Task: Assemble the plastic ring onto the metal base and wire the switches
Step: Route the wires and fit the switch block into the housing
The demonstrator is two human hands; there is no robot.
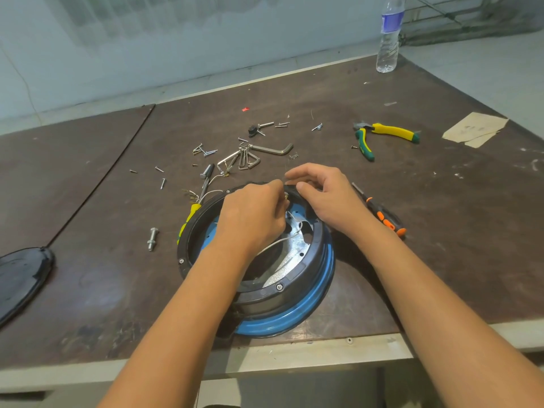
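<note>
A black oval lid [20,278] lies at the lower left edge of the frame. Right of it, on the brown surface [103,290], stands out a loose bolt [152,238], with scattered screws [206,151] and a bunch of hex keys [245,160] above it. At centre, near the front edge, the black plastic ring [265,298] sits on the blue-rimmed metal base [297,318]. A yellow-handled screwdriver [192,212] is tucked against its left side.

The left hand [253,213] reaches over the ring, fingers curled, pinching a white wire [276,243] at the far rim (the tip itself is hidden). The right hand [323,195] meets it there, thumb and curled fingers grasping the ring's far edge.

Just right lies an orange-and-black screwdriver [382,219]. Yellow-green pliers [382,134] are farther up, and a water bottle [388,39] stands at the upper right.
</note>
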